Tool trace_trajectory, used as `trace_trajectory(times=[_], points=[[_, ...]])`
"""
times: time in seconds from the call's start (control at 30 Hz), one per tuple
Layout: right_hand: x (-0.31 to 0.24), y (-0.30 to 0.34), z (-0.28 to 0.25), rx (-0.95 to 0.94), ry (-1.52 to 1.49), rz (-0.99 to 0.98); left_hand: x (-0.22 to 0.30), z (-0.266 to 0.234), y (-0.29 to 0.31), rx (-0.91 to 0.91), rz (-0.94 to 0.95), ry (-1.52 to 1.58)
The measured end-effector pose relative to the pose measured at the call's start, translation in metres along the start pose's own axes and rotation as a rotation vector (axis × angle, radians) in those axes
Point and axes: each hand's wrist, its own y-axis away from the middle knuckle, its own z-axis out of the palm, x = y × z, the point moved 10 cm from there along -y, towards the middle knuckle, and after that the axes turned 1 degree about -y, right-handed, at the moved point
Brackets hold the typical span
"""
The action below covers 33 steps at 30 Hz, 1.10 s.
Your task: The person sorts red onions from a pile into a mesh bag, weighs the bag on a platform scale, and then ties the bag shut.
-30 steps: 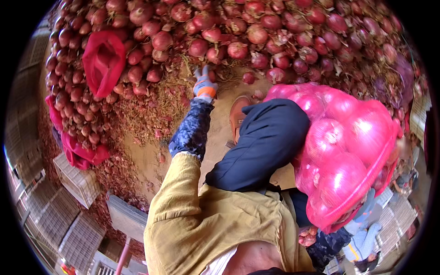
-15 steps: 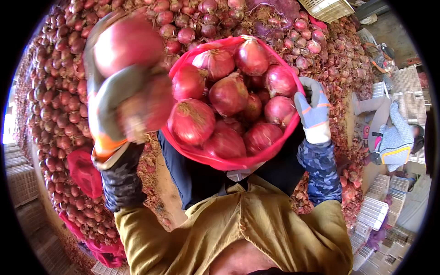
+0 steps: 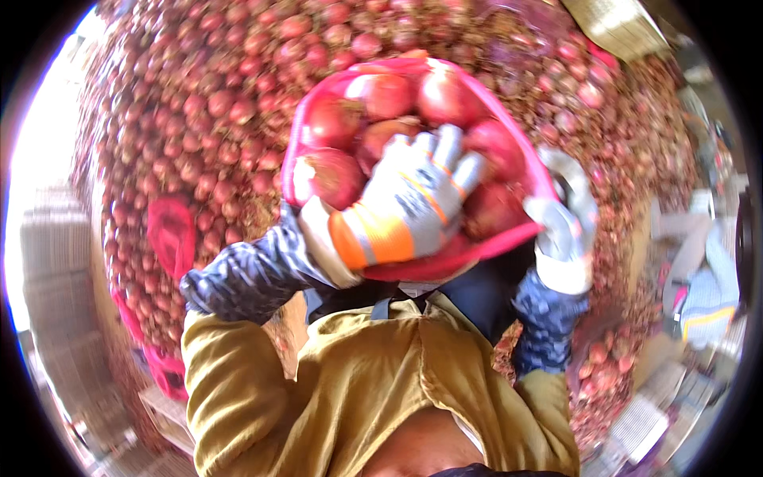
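A pink-red mesh bag [image 3: 509, 236] stands with its mouth wide, full of large red onions [image 3: 327, 178]. My left hand [image 3: 407, 195], in a grey and orange work glove, lies palm down across the onions inside the bag. Its fingers are spread over them, and whatever is under the palm is hidden. At the bag's right rim, my right hand [image 3: 566, 213], gloved alike, pinches the mesh edge between thumb and fingers.
A huge heap of red onions [image 3: 219, 103] spreads around the bag. An empty-looking red mesh bag [image 3: 171, 235] lies on it at left. Pale crates [image 3: 621, 25] stand at far right, with more stacked at left. Another person [image 3: 706, 298] is at the right edge.
My left hand has swung right from beside the bag, where it carried onions, into the bag's mouth. The right hand keeps its grip on the rim. The view has shifted slightly.
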Motion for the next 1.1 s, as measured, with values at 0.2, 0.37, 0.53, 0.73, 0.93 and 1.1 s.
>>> trace_trajectory(times=[0.2,0.37,0.53,0.73,0.93,1.1], points=[[0.017,-0.01,-0.011,0.096,0.102,0.08,-0.023,-0.039,0.013,0.297,-0.006,0.452],[0.028,-0.025,0.007,0.071,0.344,0.058,-0.144,-0.094,0.144,0.91,-0.158,0.431],[0.037,-0.04,0.001,0.07,0.715,-0.048,-0.351,0.161,0.433,0.891,-1.581,0.891],[0.046,-0.049,-0.005,0.101,0.966,-0.045,-0.451,0.29,0.608,-0.158,-1.593,-0.17],[0.035,-0.032,-0.02,0.197,1.117,-0.028,-0.465,0.325,0.571,-0.283,-1.756,0.019],[0.043,-0.02,-0.034,0.212,1.138,0.005,-0.476,0.287,0.422,-0.121,-1.383,0.102]])
